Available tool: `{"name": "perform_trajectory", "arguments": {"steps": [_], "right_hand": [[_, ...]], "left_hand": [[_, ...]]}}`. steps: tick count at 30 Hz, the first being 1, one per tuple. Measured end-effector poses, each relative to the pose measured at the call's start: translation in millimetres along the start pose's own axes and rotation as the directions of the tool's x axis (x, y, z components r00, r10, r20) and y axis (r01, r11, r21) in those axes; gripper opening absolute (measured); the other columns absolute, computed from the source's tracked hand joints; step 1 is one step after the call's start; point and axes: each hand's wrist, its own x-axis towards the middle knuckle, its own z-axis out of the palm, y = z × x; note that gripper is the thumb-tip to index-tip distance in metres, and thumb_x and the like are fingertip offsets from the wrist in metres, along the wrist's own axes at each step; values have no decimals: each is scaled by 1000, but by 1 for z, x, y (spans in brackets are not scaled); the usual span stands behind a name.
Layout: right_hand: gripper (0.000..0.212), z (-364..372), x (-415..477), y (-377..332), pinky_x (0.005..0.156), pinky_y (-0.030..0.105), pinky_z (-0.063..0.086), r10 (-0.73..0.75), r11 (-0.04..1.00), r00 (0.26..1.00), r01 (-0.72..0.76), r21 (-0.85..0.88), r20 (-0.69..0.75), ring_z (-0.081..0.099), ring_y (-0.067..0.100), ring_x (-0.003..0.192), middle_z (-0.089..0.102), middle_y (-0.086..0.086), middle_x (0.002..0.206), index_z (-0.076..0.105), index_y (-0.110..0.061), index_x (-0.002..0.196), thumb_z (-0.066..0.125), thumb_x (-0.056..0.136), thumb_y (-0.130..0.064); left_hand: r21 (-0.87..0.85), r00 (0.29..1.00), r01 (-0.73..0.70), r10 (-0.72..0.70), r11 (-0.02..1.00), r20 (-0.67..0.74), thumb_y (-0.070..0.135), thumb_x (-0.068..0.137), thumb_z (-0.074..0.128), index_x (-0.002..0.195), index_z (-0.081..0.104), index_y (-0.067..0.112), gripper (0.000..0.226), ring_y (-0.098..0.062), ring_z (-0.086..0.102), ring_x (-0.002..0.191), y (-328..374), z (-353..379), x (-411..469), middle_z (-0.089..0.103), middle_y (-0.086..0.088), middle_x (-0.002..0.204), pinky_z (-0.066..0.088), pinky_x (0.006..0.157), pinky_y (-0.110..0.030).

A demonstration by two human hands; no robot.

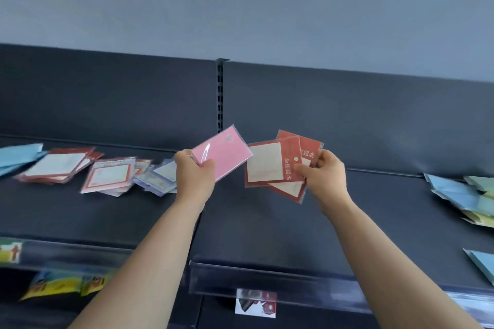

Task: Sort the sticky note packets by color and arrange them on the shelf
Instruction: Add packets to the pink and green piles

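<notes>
Both hands are raised over a dark grey metal shelf (267, 224), arms bare.

Left hand (196, 172): fingers curled round the near end of a pink rectangular sticky note packet in clear plastic wrap (226, 153), thumb on its face. The packet is tilted, its far end pointing up and toward the right hand.

Right hand (324, 172): pinches a fanned pair of red square packets with white centre panels and white lettering (272, 165), thumb on the front one, fingers behind. The pink packet's far corner sits just beside the left edge of the front red one; contact can't be made out.

Outward of the left hand, on the shelf: a loose, blurred spread of red-bordered white packets (80, 168), then pale blue packets (18, 159) farthest out.

Well outward of the right hand: overlapping pale blue and pale green packets (462, 197).

Below the forearms: a clear plastic price rail (267, 279) along the shelf's front edge, with a small white and red label (255, 303) under it.
</notes>
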Motion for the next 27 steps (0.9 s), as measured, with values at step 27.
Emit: {"name": "perform_trajectory", "arguments": {"steps": [27], "right_hand": [[14,333,-86,-68,71,36,58,58,997,980,-67,41,190,69,21,82,71,4,92,61,-10,96,68,84,-11]], "left_hand": [[33,960,67,-55,997,-274,5,95,39,123,36,7,28,-24,52,96,-48,-312,143,52,-8,115,41,74,-32]]}}
